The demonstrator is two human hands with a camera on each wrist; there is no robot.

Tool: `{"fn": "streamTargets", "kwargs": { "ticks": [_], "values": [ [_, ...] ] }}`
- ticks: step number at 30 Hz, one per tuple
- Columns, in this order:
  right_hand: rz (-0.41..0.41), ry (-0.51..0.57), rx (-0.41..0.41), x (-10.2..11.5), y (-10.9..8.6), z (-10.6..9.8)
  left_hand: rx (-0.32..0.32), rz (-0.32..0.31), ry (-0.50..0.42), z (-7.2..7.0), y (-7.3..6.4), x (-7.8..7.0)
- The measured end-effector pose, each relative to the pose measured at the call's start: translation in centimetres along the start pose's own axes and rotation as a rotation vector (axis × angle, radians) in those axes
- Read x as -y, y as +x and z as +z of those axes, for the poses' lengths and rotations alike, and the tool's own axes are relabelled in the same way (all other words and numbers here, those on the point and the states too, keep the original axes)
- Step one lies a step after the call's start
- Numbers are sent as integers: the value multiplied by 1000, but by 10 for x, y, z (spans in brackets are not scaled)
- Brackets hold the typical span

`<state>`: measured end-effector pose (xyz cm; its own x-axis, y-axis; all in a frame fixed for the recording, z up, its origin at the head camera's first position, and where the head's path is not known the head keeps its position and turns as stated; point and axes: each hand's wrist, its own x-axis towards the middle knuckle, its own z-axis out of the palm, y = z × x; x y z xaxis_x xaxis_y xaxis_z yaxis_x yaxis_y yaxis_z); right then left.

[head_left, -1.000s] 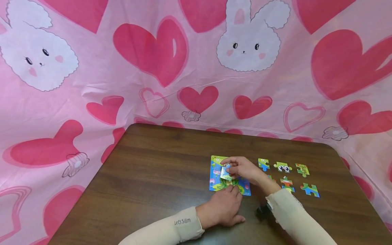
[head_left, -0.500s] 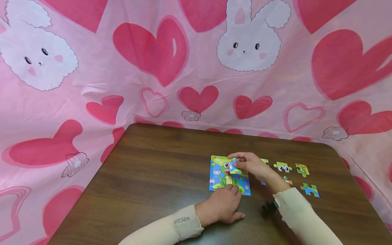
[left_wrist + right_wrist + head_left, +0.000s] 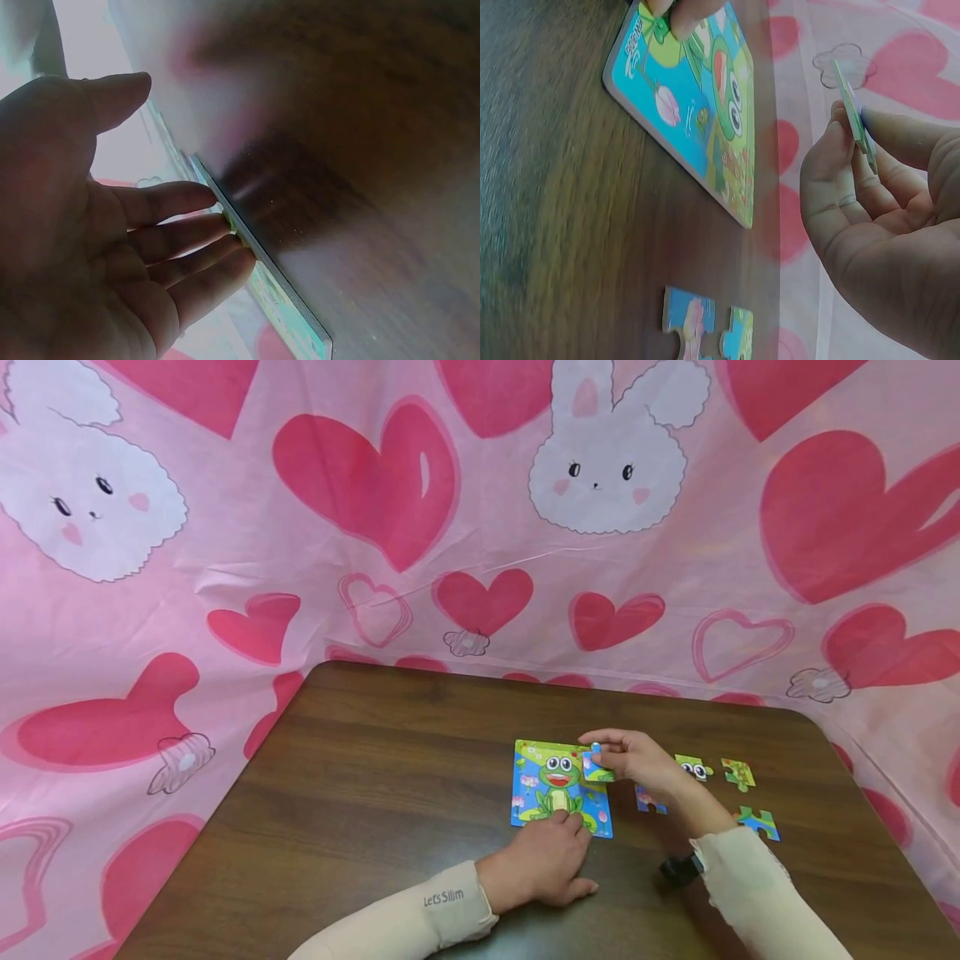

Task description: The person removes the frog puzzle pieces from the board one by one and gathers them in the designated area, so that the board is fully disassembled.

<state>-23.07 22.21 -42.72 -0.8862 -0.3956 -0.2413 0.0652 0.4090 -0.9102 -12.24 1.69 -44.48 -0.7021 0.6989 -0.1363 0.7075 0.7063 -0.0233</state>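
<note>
A square board (image 3: pixel 547 750) printed with a green frog lies on the table in the head view. The fingertips of my left hand (image 3: pixel 546 864) rest on its near edge, thumb held out to the side; in the left wrist view the fingers reach the board nearly straight. Over the board's right side, my right hand (image 3: pixel 636 760) pinches a jigsaw piece (image 3: pixel 596 766) between thumb and fingers. Seen edge-on in the right wrist view, that jigsaw piece (image 3: pixel 853 112) is raised off the table.
Loose jigsaw pieces lie right of the board, including one with eyes (image 3: pixel 693 767), a green one (image 3: pixel 738 772) and a blue-green one (image 3: pixel 763 822). My right forearm covers part of that area. A pink cloth with hearts and rabbits hangs behind the brown table (image 3: pixel 375 777).
My right hand has moved right across the board with the jigsaw piece, uncovering the printed frog. The left hand has stayed at the near edge.
</note>
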Motion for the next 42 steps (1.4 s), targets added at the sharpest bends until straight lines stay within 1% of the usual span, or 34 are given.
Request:
{"fn": "streamTargets", "kwargs": {
  "ticks": [5, 10, 12, 20, 25, 33, 37, 42],
  "values": [
    [-13, -22, -10, -5, -6, -9, 21, 2, -22, -1, 2, 1],
    [-8, 28, -6, -9, -14, -17, 34, 2, -21, -1, 3, 0],
    [0, 32, -9, -9, -17, -21, 35, 2, -19, -2, 3, 0],
    [24, -2, -37, -10, -26, -35, 19, -7, 4, -1, 2, 0],
    [26, -31, -64, -9, -28, -42, 19, -9, -9, -1, 2, 1],
    [37, -19, -108, -13, -39, -55, 17, -6, -7, -2, 2, 0],
    [46, -29, -93, -17, -47, -62, 18, -9, 9, -1, 2, -1],
    [64, -42, -92, -23, -57, -68, 24, -10, 5, -1, 3, -1]
  ]
}}
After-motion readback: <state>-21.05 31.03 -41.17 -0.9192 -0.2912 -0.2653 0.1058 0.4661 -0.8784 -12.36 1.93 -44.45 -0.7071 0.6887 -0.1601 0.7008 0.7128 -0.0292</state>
